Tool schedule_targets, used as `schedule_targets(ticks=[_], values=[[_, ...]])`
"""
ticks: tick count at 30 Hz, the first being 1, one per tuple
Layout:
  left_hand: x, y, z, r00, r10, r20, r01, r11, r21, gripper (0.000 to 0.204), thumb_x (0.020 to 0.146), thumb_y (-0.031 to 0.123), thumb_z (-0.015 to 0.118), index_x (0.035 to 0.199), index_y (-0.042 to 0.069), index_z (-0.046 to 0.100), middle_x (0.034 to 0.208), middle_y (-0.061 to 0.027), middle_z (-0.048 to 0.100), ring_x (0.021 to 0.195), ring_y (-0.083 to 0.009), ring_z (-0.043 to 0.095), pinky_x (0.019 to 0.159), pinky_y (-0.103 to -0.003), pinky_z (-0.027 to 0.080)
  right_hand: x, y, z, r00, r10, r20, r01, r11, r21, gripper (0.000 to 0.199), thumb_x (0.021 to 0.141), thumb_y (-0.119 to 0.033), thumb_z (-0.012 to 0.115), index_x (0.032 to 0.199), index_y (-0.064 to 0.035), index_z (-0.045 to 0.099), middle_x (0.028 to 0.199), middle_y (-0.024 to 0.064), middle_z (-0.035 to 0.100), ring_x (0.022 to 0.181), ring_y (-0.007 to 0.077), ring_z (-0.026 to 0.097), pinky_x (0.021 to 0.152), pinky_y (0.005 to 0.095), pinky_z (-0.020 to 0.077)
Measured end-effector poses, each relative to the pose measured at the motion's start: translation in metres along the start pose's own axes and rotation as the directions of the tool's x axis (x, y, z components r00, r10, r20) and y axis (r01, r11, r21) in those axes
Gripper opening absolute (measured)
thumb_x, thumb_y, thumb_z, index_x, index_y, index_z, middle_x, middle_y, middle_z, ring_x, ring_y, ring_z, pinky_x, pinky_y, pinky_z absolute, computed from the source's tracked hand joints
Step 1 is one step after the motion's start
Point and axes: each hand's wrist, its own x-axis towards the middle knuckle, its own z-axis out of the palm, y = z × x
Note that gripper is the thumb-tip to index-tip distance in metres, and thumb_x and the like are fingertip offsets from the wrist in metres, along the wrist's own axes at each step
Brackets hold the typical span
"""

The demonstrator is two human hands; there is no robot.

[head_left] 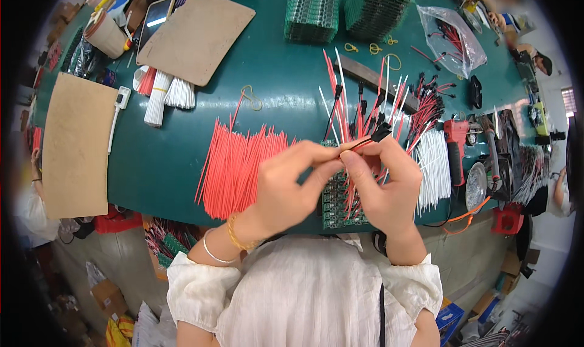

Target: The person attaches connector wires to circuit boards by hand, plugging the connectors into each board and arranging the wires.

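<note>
Red-and-black lead with black connector (pixel 372 138), pinched horizontal above green circuit board (pixel 338 199); connector end points roughly two o'clock, possibly two wires.

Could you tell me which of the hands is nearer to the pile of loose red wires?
Left. The left hand hovers beside the red wires, nearly overlapping them; the right hand is farther off.
</note>
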Motion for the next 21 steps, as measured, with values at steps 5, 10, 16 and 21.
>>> schedule_targets(ticks=[5, 10, 16, 21], values=[[0.017, -0.016, -0.011, 0.951, -0.206, 0.233, 0.240, 0.962, -0.132, 0.009, 0.078, 0.001, 0.072, 0.083, -0.003, 0.066, 0.078, -0.0095, 0.065, 0.071, -0.0184, 0.064, 0.064, -0.029, 0.051, 0.011, 0.020, -0.005, 0.984, -0.043, 0.172, 0.066, 0.989, -0.131, 0.010, 0.075, 0.000, 0.071, 0.079, -0.0006, 0.061, 0.070, 0.0071, 0.060, 0.061, 0.0227, 0.055, 0.057, 0.0338, 0.0398], [0.019, -0.028, -0.007, 0.956, -0.223, 0.191, 0.220, 0.975, 0.040, 0.010, 0.076, -0.003, 0.073, 0.082, -0.003, 0.066, 0.076, -0.0096, 0.066, 0.067, -0.0160, 0.062, 0.061, -0.026, 0.048, 0.018, 0.034, -0.001, 0.954, -0.190, 0.233, 0.264, 0.901, -0.345, 0.012, 0.075, 0.000, 0.071, 0.081, -0.0047, 0.061, 0.069, 0.0024, 0.061, 0.061, 0.0199, 0.055, 0.063, 0.0340, 0.0338], [0.015, -0.036, -0.001, 0.973, -0.219, 0.075, 0.211, 0.971, 0.110, 0.006, 0.077, 0.001, 0.071, 0.080, 0.000, 0.067, 0.072, -0.0095, 0.064, 0.057, -0.0197, 0.060, 0.053, -0.030, 0.047, 0.018, 0.044, 0.005, 0.949, -0.242, 0.203, 0.307, 0.861, -0.406, 0.013, 0.074, 0.001, 0.071, 0.081, -0.0046, 0.062, 0.068, 0.0027, 0.061, 0.060, 0.0196, 0.054, 0.061, 0.0341, 0.0338], [0.013, -0.037, 0.000, 0.973, -0.214, 0.088, 0.204, 0.972, 0.116, 0.005, 0.078, 0.001, 0.070, 0.080, 0.000, 0.066, 0.073, -0.0105, 0.065, 0.058, -0.0215, 0.061, 0.053, -0.031, 0.046, 0.015, 0.047, 0.007, 0.949, -0.239, 0.203, 0.304, 0.862, -0.406, 0.013, 0.073, 0.001, 0.071, 0.081, -0.0044, 0.062, 0.069, 0.0030, 0.062, 0.060, 0.0191, 0.055, 0.060, 0.0339, 0.0335]])
